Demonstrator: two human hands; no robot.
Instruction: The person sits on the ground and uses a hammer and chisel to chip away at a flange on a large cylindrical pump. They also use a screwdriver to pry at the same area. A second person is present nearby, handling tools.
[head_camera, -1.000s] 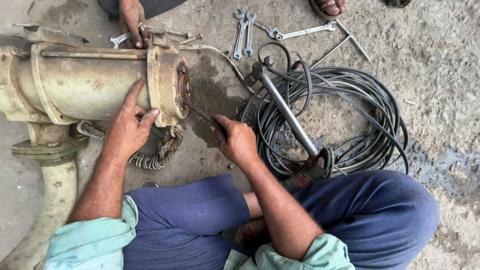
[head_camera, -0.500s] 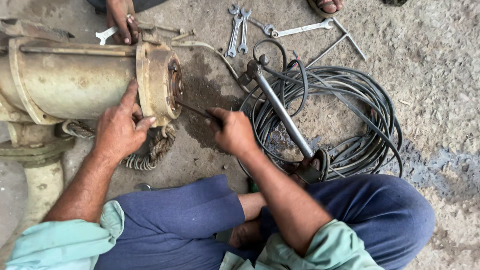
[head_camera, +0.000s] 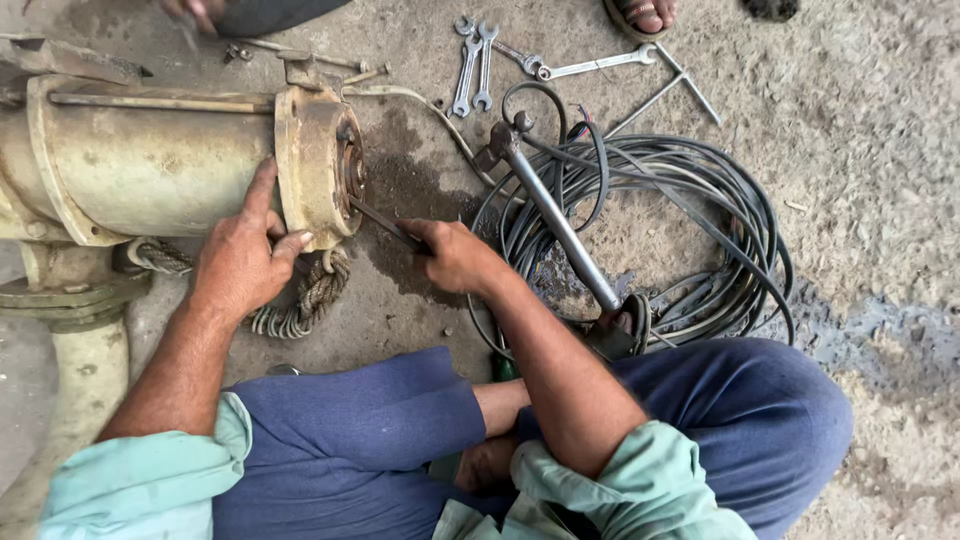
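Observation:
A large rusty cylindrical pump body (head_camera: 150, 170) lies on its side on the concrete floor. My left hand (head_camera: 245, 255) presses flat against its end flange (head_camera: 318, 165), fingers spread over the rim. My right hand (head_camera: 455, 255) is closed around a thin dark metal tool (head_camera: 385, 222), whose tip reaches the face of the flange. I sit cross-legged in blue trousers behind both hands.
A black cable coil (head_camera: 680, 230) with a grey metal bar (head_camera: 555, 220) across it lies right. Spanners (head_camera: 475, 65) and a T-handled tool (head_camera: 670, 85) lie beyond it. A rope (head_camera: 310, 295) sits under the flange. Another person's hand (head_camera: 195, 10) and sandalled foot (head_camera: 640, 15) are at the top.
The view has shifted slightly. My right hand has kept the tool at the flange face, and my left hand has stayed on the flange. The other person's hand has drawn back toward the top edge.

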